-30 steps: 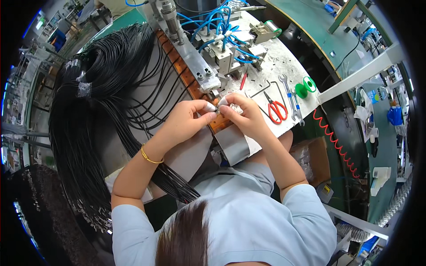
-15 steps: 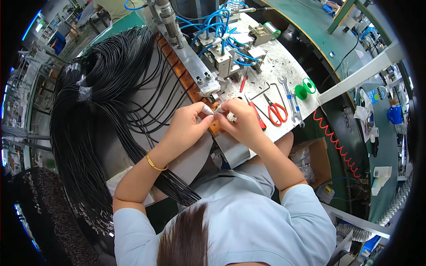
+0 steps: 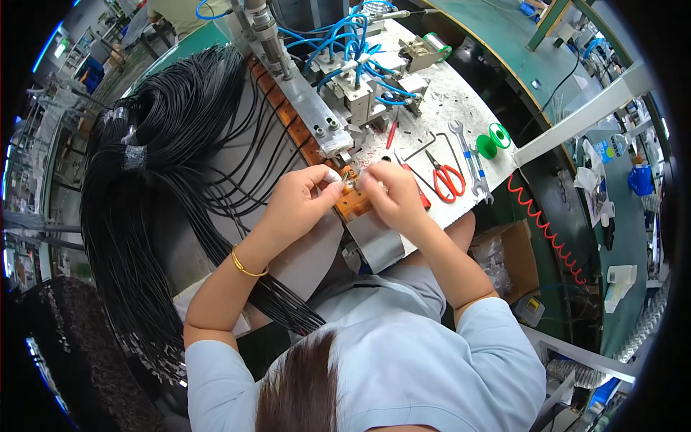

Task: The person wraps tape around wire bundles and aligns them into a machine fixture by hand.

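Observation:
My left hand [image 3: 302,200] is closed in a pinch at the front end of the orange rail [image 3: 354,204], under the tip of a metal press arm [image 3: 322,122]. Thin wire ends [image 3: 346,175] seem to stick out between its white-covered fingertips. My right hand [image 3: 392,193] is closed just beside it, fingertips a little apart from the left ones; what it pinches is hidden. A large bundle of black cables [image 3: 191,93] lies to my left, and single cables fan out from it toward the rail.
On the white bench top [image 3: 461,101] at right lie red-handled scissors [image 3: 449,181], open-end wrenches [image 3: 471,162], hex keys [image 3: 452,147] and a green spool [image 3: 487,147]. Blue air tubes [image 3: 353,43] crowd the machine behind. A cardboard box [image 3: 515,255] stands low at right.
My right hand has shifted slightly right, opening a small gap between the fingertips of both hands. The left hand has barely moved and stays pinched.

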### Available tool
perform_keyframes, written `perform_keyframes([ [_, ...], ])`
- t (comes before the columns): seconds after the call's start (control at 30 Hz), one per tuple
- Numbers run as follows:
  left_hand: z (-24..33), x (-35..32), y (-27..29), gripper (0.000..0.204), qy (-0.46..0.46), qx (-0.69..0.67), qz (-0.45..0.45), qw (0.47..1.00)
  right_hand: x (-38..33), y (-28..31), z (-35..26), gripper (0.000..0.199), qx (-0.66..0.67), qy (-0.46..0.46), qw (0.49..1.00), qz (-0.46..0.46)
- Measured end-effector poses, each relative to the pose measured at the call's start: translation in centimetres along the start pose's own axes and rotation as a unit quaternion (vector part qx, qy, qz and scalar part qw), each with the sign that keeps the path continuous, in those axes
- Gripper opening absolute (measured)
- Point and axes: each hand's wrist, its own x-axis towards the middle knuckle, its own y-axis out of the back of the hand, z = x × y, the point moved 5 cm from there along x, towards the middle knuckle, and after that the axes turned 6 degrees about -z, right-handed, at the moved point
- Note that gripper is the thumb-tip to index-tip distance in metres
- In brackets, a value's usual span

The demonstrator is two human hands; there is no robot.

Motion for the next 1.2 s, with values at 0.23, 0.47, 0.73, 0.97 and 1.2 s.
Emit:
perform_keyframes([
  [0.23, -0.1, 0.2, -0.5, 0.013, -0.011, -0.056, -0.027, 0.998, 0.8, -0.5, -0.1, 0.019, 0.148, -0.032, 0.987, -0.043],
  [0.47, -1.2, 0.2, 0.5, 0.017, 0.063, 0.128, -0.021, 0.990, -0.1, -0.3, 4.0, 0.022, 0.149, -0.193, 0.970, -0.016],
  [0.73, -0.7, -0.4, 0.8, 0.018, 0.033, 0.298, 0.048, 0.953, -0.1, -2.4, 7.4, 0.022, 0.198, -0.155, 0.967, -0.033],
  [0.97, -0.6, -8.7, 11.0, 0.018, -0.003, 0.410, 0.254, 0.876, -2.2, 1.5, 4.9, 0.023, 0.217, -0.141, 0.954, 0.154],
  [1.2, -1.6, -16.1, -1.9, 0.029, 0.028, 0.406, 0.101, 0.908, -2.9, 0.2, 1.2, 0.021, 0.309, -0.109, 0.937, 0.119],
])
